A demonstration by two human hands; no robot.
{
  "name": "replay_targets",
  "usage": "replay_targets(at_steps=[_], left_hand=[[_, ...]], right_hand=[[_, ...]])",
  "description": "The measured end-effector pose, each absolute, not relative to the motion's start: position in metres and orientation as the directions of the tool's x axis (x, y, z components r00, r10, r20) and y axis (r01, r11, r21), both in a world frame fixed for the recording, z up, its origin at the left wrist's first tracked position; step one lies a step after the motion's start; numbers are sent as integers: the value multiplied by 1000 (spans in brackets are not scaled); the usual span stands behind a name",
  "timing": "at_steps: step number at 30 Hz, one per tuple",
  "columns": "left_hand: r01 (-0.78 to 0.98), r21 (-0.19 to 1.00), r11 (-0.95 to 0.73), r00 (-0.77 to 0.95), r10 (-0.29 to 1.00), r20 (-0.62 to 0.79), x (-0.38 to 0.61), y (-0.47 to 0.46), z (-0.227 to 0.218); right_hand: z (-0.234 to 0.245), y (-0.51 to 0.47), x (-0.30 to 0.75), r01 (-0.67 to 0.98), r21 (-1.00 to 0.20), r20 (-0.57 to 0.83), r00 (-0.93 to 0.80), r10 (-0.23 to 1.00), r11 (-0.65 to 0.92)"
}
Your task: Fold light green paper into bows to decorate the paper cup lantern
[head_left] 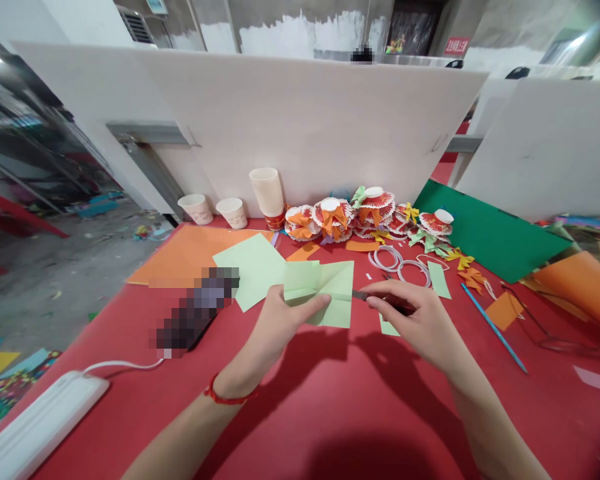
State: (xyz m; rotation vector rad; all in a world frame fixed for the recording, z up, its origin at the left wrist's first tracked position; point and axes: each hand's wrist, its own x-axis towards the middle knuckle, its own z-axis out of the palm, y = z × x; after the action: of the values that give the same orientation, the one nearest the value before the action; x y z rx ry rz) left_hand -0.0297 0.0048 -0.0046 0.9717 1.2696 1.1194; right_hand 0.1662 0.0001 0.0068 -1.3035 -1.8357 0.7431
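Observation:
My left hand point(280, 320), with a red cord bracelet at its wrist, pinches a creased light green sheet of paper point(339, 310) above the red table. Its thumb lies on the front of the sheet, and the upper part is folded. In my right hand point(415, 313) is a pair of scissors point(361, 295), as far as I can make out. Their dark blade touches the paper's right edge at the crease, while my fingers mostly cover the handle. Another light green sheet point(253, 270) lies behind my left hand. A small green piece point(388, 326) shows beneath my right hand.
Paper cups point(267, 190) and decorated red-and-white cup crafts point(333, 217) line the white partition point(300, 127). Looped white cord point(414, 272), paper bows point(473, 279) and a blue pencil point(495, 327) lie right. Left are a pixelated dark device point(195, 313) and a white power strip point(55, 417).

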Motion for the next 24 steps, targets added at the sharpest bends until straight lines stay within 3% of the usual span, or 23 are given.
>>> replay_targets(at_steps=[6,10,13,20,24], left_hand=[[13,982,189,9,982,-189,-27,5,-8],[48,984,172,108,978,-176,-23,2,-8],[35,984,172,206,963,-176,-22,0,-5],[-202,962,182,210,968,-138,-26,-1,-11],[-325,936,132,204,977,-67,-20,-4,-17]], right_hand=[[1,3,163,502,-819,249,-125,960,278],[-2,6,157,473,-853,134,-208,969,220],[-3,7,154,412,-897,95,-175,980,161],[-8,9,151,120,-987,101,-43,994,106],[-9,7,148,83,-993,89,19,996,87]])
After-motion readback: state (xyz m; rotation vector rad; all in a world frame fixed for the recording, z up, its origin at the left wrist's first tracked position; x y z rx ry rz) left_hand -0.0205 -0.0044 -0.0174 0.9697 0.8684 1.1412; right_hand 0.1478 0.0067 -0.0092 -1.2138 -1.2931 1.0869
